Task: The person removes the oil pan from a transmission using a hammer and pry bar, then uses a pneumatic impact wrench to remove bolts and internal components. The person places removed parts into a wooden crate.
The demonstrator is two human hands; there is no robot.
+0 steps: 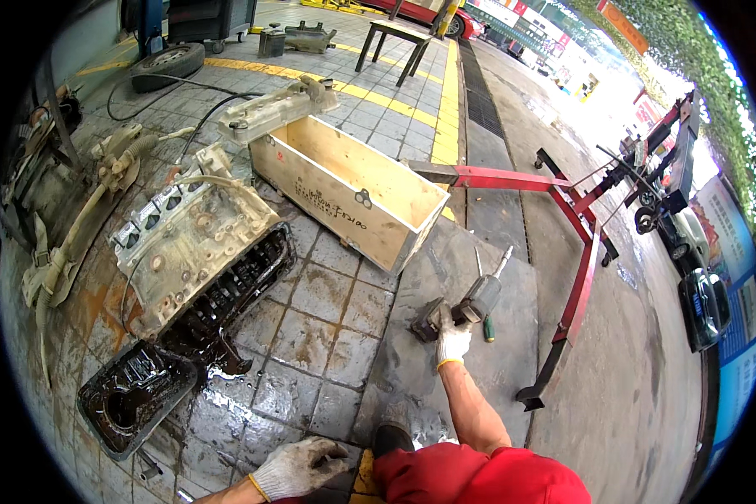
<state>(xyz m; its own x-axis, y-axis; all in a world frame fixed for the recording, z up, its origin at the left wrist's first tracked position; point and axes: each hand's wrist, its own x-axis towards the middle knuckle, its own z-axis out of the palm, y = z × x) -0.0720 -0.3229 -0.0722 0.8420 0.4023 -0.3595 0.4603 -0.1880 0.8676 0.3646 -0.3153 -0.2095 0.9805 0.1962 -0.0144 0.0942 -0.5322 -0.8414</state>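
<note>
My right hand point(454, 341), in a white glove with a yellow cuff, is closed round the handle of a cordless impact wrench point(482, 296). The wrench lies on a dark mat, its battery to the left and a metal extension pointing away from me. A screwdriver with a green handle point(489, 328) lies beside it. At the lower edge, my left hand point(301, 467) hangs over the tiles in a soiled glove, fingers slightly bent and apart, holding nothing. Ahead of it on the left rests an engine block point(202, 239) on its side, crankshaft side exposed and oily. A black oil pan point(134, 396) lies near it.
A long wooden crate point(336, 193) stands beyond the engine, with a dirty engine cover point(269, 113) across its far end. A red engine hoist point(575, 290) spreads its legs on the right. Oil wets the tiles point(252, 416). A metal socket point(149, 464) lies near the pan.
</note>
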